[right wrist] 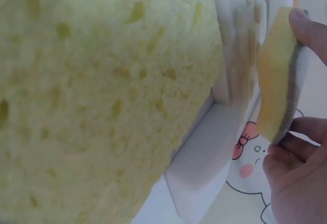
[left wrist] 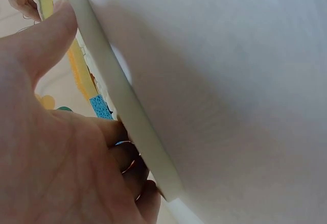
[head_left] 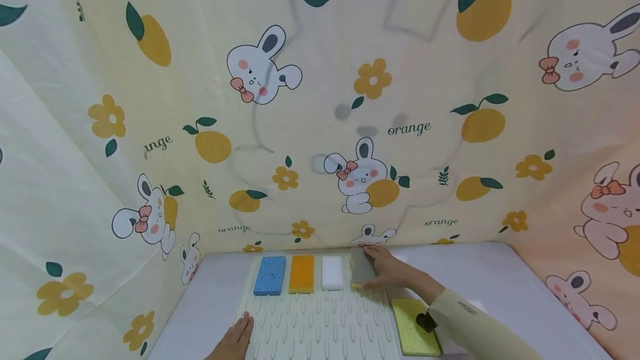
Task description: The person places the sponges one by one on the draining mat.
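My right hand grips a two-layer sponge, grey on top and yellow below, at the far right of a pale ridged tray. In the right wrist view, thumb and fingers pinch this sponge by opposite ends. Left of it on the tray lie a white sponge, an orange sponge and a blue sponge, in a row. My left hand rests at the tray's left edge; the left wrist view has its thumb and fingertips touching the rim.
Right of the tray lies a yellow sponge, partly under my right sleeve. A white block sits beside it, mostly hidden in the head view. A printed cloth with rabbits and oranges surrounds the white table.
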`<action>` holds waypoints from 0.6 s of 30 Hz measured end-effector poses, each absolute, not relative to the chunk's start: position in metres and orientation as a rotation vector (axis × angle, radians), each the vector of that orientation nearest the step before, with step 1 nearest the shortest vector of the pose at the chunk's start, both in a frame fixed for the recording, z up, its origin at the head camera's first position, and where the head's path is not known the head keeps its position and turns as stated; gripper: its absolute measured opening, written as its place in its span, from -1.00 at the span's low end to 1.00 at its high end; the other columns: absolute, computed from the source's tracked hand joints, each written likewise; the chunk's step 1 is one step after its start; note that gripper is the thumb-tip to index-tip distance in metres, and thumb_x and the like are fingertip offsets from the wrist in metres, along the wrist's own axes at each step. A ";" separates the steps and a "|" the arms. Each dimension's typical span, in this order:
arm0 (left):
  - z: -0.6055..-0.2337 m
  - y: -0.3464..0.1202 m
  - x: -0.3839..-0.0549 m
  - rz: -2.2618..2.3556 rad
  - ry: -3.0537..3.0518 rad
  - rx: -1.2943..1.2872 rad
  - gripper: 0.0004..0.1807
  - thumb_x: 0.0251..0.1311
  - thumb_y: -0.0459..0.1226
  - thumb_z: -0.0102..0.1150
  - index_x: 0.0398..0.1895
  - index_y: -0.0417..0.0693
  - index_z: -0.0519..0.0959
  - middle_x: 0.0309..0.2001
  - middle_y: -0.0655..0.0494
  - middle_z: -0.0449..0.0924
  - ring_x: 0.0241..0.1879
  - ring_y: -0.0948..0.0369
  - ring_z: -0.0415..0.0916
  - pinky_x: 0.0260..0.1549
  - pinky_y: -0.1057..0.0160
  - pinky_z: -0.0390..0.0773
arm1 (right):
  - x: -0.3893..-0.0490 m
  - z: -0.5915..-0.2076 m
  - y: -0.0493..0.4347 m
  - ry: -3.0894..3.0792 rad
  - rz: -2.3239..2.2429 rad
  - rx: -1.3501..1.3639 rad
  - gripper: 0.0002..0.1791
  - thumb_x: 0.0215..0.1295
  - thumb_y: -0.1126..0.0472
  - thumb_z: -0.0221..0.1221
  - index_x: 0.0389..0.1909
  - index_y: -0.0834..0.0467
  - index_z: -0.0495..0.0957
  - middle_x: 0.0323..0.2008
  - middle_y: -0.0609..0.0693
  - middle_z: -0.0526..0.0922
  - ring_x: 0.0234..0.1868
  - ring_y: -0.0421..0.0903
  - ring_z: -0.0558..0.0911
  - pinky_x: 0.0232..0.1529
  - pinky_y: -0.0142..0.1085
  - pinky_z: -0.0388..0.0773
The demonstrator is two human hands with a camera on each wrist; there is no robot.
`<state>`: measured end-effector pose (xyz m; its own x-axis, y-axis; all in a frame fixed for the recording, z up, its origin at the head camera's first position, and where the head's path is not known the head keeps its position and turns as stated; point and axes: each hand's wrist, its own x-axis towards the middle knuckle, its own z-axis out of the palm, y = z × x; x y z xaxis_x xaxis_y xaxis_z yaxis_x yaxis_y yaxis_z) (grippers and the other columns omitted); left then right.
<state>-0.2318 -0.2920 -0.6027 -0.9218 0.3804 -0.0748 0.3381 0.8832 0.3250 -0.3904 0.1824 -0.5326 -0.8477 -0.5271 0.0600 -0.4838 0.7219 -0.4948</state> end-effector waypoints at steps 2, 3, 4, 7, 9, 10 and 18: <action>-0.602 -0.292 -0.231 0.464 2.914 0.549 0.25 0.28 0.37 0.27 0.57 -0.55 0.20 0.60 -0.45 0.16 0.51 -0.43 0.22 0.36 -0.45 0.33 | -0.392 -0.534 0.181 2.832 -0.749 -0.824 0.28 0.13 -0.16 0.62 0.61 0.47 0.16 0.61 0.44 0.14 0.62 0.38 0.16 0.54 0.24 0.24; -0.602 -0.292 -0.231 0.459 2.913 0.543 0.25 0.28 0.38 0.27 0.57 -0.55 0.20 0.60 -0.45 0.16 0.51 -0.43 0.22 0.37 -0.45 0.32 | -0.393 -0.535 0.180 2.832 -0.731 -0.820 0.29 0.13 -0.18 0.61 0.62 0.46 0.16 0.61 0.43 0.14 0.62 0.36 0.16 0.55 0.22 0.24; -0.601 -0.292 -0.231 0.456 2.911 0.536 0.25 0.28 0.38 0.27 0.57 -0.55 0.19 0.60 -0.44 0.15 0.51 -0.43 0.22 0.37 -0.45 0.32 | -0.394 -0.535 0.180 2.833 -0.723 -0.823 0.29 0.12 -0.18 0.61 0.61 0.46 0.16 0.61 0.43 0.15 0.62 0.36 0.17 0.54 0.22 0.25; -0.599 -0.290 -0.231 0.466 2.898 0.509 0.25 0.30 0.40 0.23 0.59 -0.53 0.18 0.62 -0.42 0.13 0.54 -0.41 0.19 0.39 -0.45 0.29 | -0.396 -0.536 0.178 2.829 -0.709 -0.814 0.28 0.13 -0.18 0.61 0.63 0.42 0.16 0.62 0.39 0.16 0.63 0.33 0.17 0.56 0.19 0.23; -0.599 -0.289 -0.231 0.480 2.888 0.499 0.24 0.32 0.41 0.20 0.60 -0.51 0.17 0.63 -0.41 0.12 0.55 -0.40 0.16 0.40 -0.45 0.27 | -0.397 -0.535 0.177 2.815 -0.734 -0.797 0.25 0.13 -0.15 0.62 0.63 0.41 0.17 0.62 0.38 0.16 0.63 0.33 0.17 0.56 0.21 0.23; -0.598 -0.289 -0.231 0.480 2.884 0.501 0.24 0.33 0.41 0.19 0.60 -0.51 0.17 0.63 -0.41 0.11 0.55 -0.40 0.16 0.40 -0.45 0.27 | -0.397 -0.535 0.176 2.806 -0.749 -0.788 0.24 0.14 -0.13 0.62 0.63 0.40 0.17 0.62 0.37 0.16 0.63 0.33 0.17 0.56 0.21 0.22; -0.601 -0.293 -0.234 0.465 2.876 0.559 0.25 0.31 0.39 0.23 0.59 -0.54 0.16 0.62 -0.44 0.11 0.54 -0.42 0.18 0.41 -0.39 0.31 | -0.394 -0.531 0.173 2.751 -0.773 -0.765 0.23 0.17 -0.08 0.61 0.64 0.41 0.15 0.65 0.37 0.10 0.65 0.35 0.12 0.57 0.24 0.19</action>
